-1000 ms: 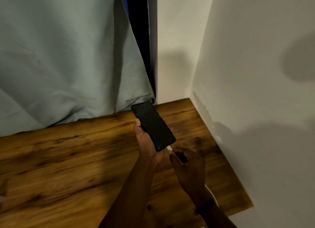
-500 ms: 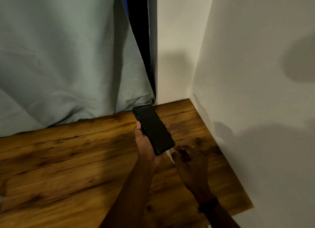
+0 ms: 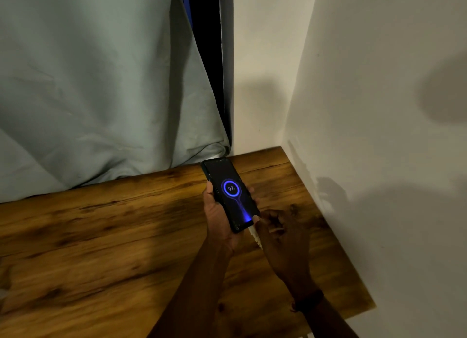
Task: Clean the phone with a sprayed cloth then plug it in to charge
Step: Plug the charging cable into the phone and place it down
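Above the wooden table [image 3: 101,236], the left hand [image 3: 218,221] grips the phone [image 3: 231,193], its lit screen reading 97, while the right hand [image 3: 280,232] at four o'clock pinches the white charger plug [image 3: 253,232] seated in its lower end.

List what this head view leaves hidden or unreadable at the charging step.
- Connector seating: right hand covers where the white cable meets the phone.
- Cable's far end and any socket: out of view past the bottom edge.
- Phone's back: hidden by left hand.
- Cloth and spray: not in frame.
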